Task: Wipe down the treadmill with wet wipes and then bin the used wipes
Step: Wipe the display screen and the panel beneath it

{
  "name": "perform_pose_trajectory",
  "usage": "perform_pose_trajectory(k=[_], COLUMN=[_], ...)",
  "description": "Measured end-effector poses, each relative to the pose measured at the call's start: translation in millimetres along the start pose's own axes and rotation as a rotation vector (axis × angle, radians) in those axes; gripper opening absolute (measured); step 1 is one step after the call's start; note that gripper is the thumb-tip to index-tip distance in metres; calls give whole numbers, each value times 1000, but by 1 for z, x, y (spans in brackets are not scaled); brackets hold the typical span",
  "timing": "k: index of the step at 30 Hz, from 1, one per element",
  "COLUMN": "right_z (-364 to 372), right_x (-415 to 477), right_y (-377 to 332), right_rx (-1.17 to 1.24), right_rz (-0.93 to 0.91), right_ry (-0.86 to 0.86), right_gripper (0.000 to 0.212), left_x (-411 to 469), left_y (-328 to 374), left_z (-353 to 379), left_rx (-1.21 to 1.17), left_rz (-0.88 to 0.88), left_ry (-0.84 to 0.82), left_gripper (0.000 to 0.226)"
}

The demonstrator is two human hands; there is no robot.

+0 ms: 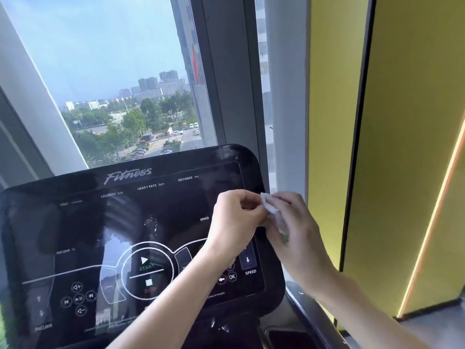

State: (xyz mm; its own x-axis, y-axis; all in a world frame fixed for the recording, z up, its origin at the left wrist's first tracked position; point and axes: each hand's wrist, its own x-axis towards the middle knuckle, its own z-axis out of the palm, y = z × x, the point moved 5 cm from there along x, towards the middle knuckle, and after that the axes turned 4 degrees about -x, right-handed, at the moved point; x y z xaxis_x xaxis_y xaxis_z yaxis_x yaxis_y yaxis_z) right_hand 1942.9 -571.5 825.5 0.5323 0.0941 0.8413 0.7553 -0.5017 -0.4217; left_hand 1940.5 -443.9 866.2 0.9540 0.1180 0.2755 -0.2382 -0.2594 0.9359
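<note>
The treadmill's glossy black console (120,222) fills the lower left, with white labels and a round START and stop control at its middle. A small crumpled white wet wipe (270,209) sits between my two hands, in front of the console's right edge. My left hand (236,220) pinches the wipe's left side with curled fingers. My right hand (292,222) grips the wipe from the right, its fingers folded around it. Most of the wipe is hidden inside my right hand.
A tall window (113,84) behind the console looks out over a city and a car park. A yellow wall panel (412,147) with a lit orange strip stands to the right. A dark treadmill handrail (307,313) runs down at the lower right.
</note>
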Motion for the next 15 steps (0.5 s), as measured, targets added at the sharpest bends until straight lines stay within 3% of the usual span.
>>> perform_pose_trajectory(k=[2,3,6,8,10,12,15], right_z=[-5,-7,4,22,43,60,68], right_x=[-2,-5,-20,-40,-64,-83,-96], right_y=[10,15,23,24,28,34,36], right_rx=[-86,-131,-219,-230,-297,-396,-549], right_rz=[38,42,-14,-41,-39,-9,18], right_ry=[89,130,76,-49,-157,-245,-311], right_gripper=[37,37,46,51,59,75,68], left_x=[3,7,18,31,46,58,65], left_y=[3,6,29,37,36,28,20], left_z=[0,-6,-26,-37,-49,-61,-71], left_rx=[-12,103,625,948,1176,1254,1272], left_rz=[8,75,430,552,507,410,352], left_ry=[-54,-20,114,149,143,114,86], left_gripper=[17,21,38,52,61,64,60])
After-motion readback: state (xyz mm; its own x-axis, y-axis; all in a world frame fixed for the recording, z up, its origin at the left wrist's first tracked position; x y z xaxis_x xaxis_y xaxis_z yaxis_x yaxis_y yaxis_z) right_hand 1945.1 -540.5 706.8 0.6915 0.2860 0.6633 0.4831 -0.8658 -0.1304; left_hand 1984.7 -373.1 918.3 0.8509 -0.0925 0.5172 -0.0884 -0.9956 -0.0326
